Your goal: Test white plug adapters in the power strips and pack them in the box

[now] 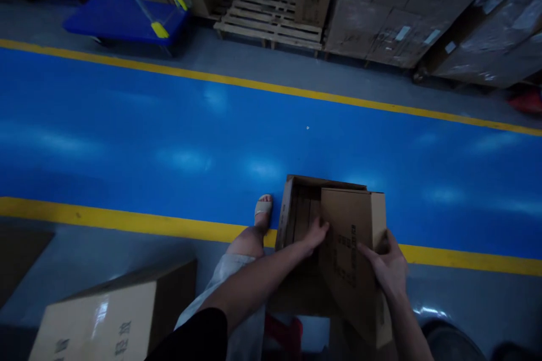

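A flat brown cardboard box (341, 220) with dark printing is tilted over the right side of a larger open carton (286, 211). My right hand (390, 268) grips its right edge, thumb on the printed face and fingers around the side. At the left edge of the flat box is my left hand (315, 235), its fingers closed against that edge; part of them is hidden. Inside the open carton, left of my left hand, the tops of more brown cardboard (303, 211) show in a row.
A taped carton (97, 316) stands at lower left. Across the blue walkway (169, 124) with yellow edge lines are a blue platform trolley (114, 17), a wooden pallet (271, 14) and wrapped carton stacks (381, 17). A dark round object (451, 341) is at lower right.
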Motion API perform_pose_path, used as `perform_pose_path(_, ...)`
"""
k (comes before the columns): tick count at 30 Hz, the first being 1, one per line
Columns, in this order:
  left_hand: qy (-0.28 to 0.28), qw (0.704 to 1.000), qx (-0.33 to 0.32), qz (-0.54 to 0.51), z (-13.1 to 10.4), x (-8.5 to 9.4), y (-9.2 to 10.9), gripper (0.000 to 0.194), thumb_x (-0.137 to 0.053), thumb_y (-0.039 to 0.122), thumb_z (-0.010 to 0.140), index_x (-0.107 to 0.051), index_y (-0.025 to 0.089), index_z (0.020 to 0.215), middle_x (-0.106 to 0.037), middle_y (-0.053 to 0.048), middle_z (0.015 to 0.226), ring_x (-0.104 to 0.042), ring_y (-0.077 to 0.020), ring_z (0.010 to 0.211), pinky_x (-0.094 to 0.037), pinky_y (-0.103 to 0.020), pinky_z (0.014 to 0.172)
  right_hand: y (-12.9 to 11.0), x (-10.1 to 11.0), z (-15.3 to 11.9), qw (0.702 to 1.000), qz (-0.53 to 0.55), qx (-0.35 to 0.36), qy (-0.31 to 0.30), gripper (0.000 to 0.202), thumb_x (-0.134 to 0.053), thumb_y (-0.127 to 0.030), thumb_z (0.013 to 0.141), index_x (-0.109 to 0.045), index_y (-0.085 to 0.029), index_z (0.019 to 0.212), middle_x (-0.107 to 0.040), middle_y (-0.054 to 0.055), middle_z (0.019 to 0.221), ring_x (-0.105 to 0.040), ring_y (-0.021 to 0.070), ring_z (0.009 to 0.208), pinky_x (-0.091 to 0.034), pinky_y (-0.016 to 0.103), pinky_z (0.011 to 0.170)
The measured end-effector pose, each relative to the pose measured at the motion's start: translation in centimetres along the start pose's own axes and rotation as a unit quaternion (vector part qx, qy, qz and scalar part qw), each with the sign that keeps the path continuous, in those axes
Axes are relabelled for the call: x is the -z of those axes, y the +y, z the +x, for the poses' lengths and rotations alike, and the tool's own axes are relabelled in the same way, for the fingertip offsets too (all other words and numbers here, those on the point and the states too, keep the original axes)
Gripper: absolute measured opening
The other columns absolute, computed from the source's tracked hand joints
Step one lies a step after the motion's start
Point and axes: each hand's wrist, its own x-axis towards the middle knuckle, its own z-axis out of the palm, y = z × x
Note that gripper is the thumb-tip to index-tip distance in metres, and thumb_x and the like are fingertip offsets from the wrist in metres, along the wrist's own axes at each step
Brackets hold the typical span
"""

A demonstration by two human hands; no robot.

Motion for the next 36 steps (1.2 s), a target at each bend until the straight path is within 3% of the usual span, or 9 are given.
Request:
perform_pose_path(4,0.001,0.99,0.118,-0.082,-1.1,-3.7,-1.2,0.09,-0.058,0.061,0.104,-0.029,0.017,0.176,-0.031,-0.016,0.182,-0.031,-0.0312,0.169,-0.029,-0.043,0.137,-1.3,-2.4,4.0,0.996,-0.06,-0.02,-0.065,0.113,-0.074,-0.075,0.071,-0.047,-0.022,0.167,-0.072,0.019,0.147,-0.067,0.0441,0.132,-0.053,0.055,0.107)
perform_pose_path(9,0.004,0.987,0.122,-0.105,-0.5,-5.6,-1.9,0.092,-0.065,0.069,0.097,-0.039,0.023,0.173,-0.031,-0.013,0.183,-0.026,-0.03,0.171,-0.023,-0.042,0.14,-1.9,-3.4,5.7,0.987,-0.138,-0.017,-0.079,0.101,-0.067,-0.075,0.081,-0.046,-0.024,0.165,-0.074,0.018,0.141,-0.072,0.0418,0.123,-0.057,0.05,0.099)
perform_pose_path(11,-0.013,0.985,0.126,-0.117,-0.3,-5.8,-2.2,0.094,-0.066,0.072,0.095,-0.039,0.026,0.173,-0.033,-0.012,0.182,-0.029,-0.0312,0.17,-0.025,-0.045,0.139,-2.0,-3.3,5.7,0.981,-0.176,0.002,-0.08,0.101,-0.065,-0.075,0.086,-0.04,-0.023,0.169,-0.075,0.019,0.138,-0.074,0.0418,0.12,-0.058,0.051,0.097)
perform_pose_path(16,-0.101,0.95,0.22,-0.197,-0.1,-5.6,-3.1,0.093,-0.063,0.076,0.096,-0.026,0.043,0.175,-0.045,-0.009,0.176,-0.047,-0.0352,0.16,-0.043,-0.064,0.124,-3.6,-3.8,4.8,0.955,-0.275,0.058,-0.092,0.108,-0.058,-0.072,0.097,-0.013,-0.016,0.178,-0.079,0.023,0.119,-0.079,0.0438,0.109,-0.059,0.052,0.091)
perform_pose_path(21,-0.058,0.944,0.252,-0.206,0.4,-5.3,-2.7,0.076,-0.05,0.074,0.103,-0.041,0.038,0.17,-0.049,-0.01,0.174,-0.049,-0.0364,0.158,-0.044,-0.066,0.123,-6.3,-6.8,3.6,0.943,-0.295,0.139,-0.062,0.103,-0.057,-0.065,0.103,-0.005,-0.02,0.179,-0.08,0.019,0.108,-0.08,0.0402,0.099,-0.059,0.049,0.086)
perform_pose_path(25,-0.015,0.953,0.229,-0.199,0.5,-6.0,-1.9,0.07,-0.035,0.065,0.11,-0.049,0.027,0.167,-0.048,-0.013,0.174,-0.046,-0.0336,0.161,-0.041,-0.058,0.129,-7.3,-9.0,4.6,0.954,-0.271,0.121,-0.045,0.096,-0.054,-0.064,0.104,-0.009,-0.025,0.179,-0.078,0.016,0.111,-0.08,0.0357,0.099,-0.059,0.045,0.085)
perform_pose_path(30,-0.011,0.955,0.22,-0.2,0.1,-6.4,-2.4,0.073,-0.04,0.07,0.108,-0.046,0.032,0.169,-0.043,-0.007,0.178,-0.043,-0.031,0.163,-0.041,-0.053,0.13,-6.6,-9.1,5.8,0.958,-0.253,0.123,-0.05,0.091,-0.059,-0.065,0.102,-0.023,-0.028,0.177,-0.08,0.014,0.103,-0.08,0.0351,0.096,-0.056,0.042,0.081)
perform_pose_path(36,-0.033,0.966,0.184,-0.176,0.0,-5.7,-3.6,0.085,-0.047,0.075,0.104,-0.033,0.032,0.175,-0.03,-0.005,0.183,-0.028,-0.0284,0.17,-0.027,-0.051,0.138,-5.3,-9.1,4.7,0.956,-0.259,0.136,0.005,0.092,-0.06,-0.066,0.102,-0.026,-0.024,0.177,-0.08,0.015,0.104,-0.077,0.0341,0.091,-0.052,0.039,0.077)
